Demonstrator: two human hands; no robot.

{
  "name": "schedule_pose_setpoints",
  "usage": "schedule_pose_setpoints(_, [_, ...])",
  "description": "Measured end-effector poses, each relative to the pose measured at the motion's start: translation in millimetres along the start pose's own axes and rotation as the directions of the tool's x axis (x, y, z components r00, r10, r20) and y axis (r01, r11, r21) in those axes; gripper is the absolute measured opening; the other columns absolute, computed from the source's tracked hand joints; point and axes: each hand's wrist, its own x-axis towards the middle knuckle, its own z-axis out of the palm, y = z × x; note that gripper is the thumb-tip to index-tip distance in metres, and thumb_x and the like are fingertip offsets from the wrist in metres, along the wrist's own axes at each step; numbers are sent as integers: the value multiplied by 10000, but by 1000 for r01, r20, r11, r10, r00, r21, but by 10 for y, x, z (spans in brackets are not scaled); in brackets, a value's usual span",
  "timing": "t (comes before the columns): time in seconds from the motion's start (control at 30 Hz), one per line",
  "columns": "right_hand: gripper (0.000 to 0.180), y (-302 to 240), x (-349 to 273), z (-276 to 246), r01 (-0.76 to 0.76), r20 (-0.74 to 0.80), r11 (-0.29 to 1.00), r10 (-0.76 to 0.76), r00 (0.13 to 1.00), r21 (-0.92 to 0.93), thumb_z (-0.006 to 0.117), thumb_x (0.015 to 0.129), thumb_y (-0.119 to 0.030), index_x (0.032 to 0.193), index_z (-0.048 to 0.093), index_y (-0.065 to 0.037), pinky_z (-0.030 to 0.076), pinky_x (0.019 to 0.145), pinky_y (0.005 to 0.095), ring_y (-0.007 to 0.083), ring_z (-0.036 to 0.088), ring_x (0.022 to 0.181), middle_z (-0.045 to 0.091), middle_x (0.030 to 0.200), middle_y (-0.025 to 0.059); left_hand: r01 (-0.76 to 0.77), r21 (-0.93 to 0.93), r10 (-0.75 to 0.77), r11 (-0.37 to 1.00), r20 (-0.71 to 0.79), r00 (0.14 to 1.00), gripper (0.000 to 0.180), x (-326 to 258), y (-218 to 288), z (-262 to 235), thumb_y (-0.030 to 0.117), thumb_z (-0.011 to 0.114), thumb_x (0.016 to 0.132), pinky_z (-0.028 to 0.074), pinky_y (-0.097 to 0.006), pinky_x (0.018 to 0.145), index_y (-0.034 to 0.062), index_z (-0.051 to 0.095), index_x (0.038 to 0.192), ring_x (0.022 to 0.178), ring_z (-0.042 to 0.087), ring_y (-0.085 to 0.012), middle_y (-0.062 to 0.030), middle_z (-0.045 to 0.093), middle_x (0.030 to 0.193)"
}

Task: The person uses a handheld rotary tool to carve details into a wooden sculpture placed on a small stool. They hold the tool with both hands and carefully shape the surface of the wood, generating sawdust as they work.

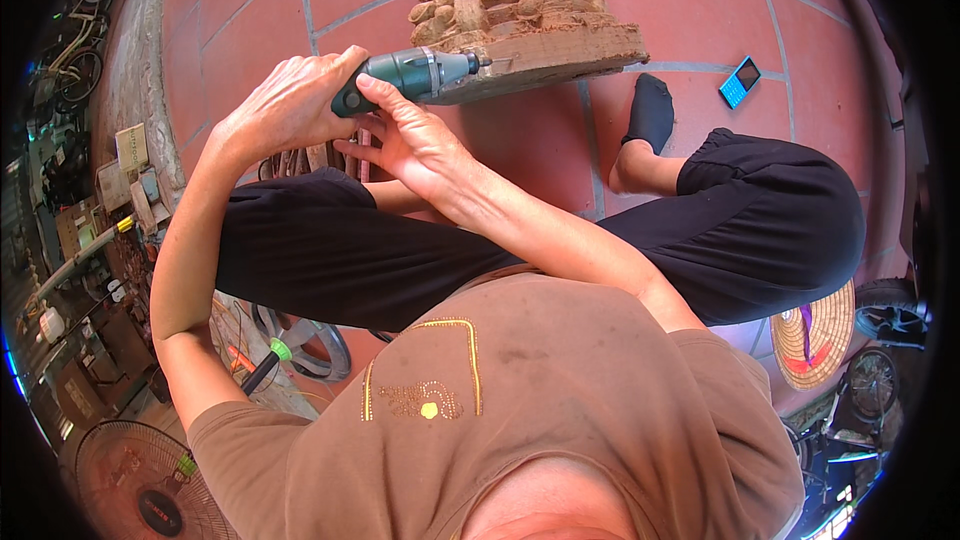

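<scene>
A dark green rotary tool [405, 76] lies sideways in front of me, its thin bit pointing right. My left hand [295, 100] is closed at the tool's rear end, with some fingers hidden behind it. My right hand [425, 152] comes from below, its thumb pressed on the tool's body and its other fingers curled underneath. The tip is close to the base of a carved brown wooden piece [515, 0]; whether it touches I cannot tell. Raised, rounded shapes cover the carving above its flat, thick base [575, 48].
Red floor tiles [700, 0] surround the carving. A blue keypad phone [740, 82] lies right of my socked foot [650, 112]. Several slim handles [300, 162] lie beside my left knee. A woven straw hat [815, 335] is at right, a fan [145, 485] at lower left.
</scene>
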Motion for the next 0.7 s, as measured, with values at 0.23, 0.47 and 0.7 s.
schedule_pose_setpoints(0.23, [281,2,35,-11,-6,12,1000,6,1000,-4,804,861,-229,1085,645,-168,489,985,544,140,621,964,669,1041,-32,11,1,-11,1000,-2,1000,448,-8,3,-15,162,735,737,514,-484,712,2,517,1095,807,651,-440,-256,670,857])
schedule_pose_setpoints(0.47, [284,-17,52,1,-9,-2,1000,9,1000,-16,807,857,-225,1083,646,-165,504,968,544,141,622,959,669,1033,-34,2,8,-2,1000,-11,1000,448,6,-13,-11,164,733,739,514,-486,710,1,521,1098,803,649,-442,-254,669,848])
schedule_pose_setpoints(0.7, [266,-33,67,-4,-10,5,1000,10,1000,-9,804,860,-218,1072,656,-158,514,956,547,150,627,954,678,1030,-28,51,-4,-51,999,28,998,516,22,-13,-28,158,749,729,514,-489,733,24,529,1177,870,648,-457,-270,673,936])
